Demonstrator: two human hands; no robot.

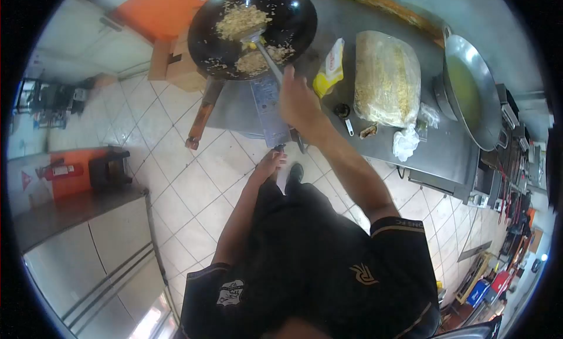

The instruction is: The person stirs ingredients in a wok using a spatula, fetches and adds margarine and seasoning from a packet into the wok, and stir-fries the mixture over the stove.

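My right hand [298,101] is wrapped round the handle of a metal spatula [270,60]. The blade of the spatula rests among chopped pale food [243,22] in a large black wok [205,43], with a bit of yellow beside the blade. Low down, near the stove's front edge, my left hand [271,163] has its fingers curled; what they hold, if anything, I cannot make out. To the right of my right hand lie a yellow and white packet [331,69] and a big plastic bag of yellowish food [387,78].
A wide metal pan of yellowish liquid [466,90] stands at the right. On the steel counter [440,154] are a crumpled white bag [404,143] and a small white spoon [349,127]. A wooden-handled tool [202,119] juts out below the wok. A cardboard box [179,66] is at the left.
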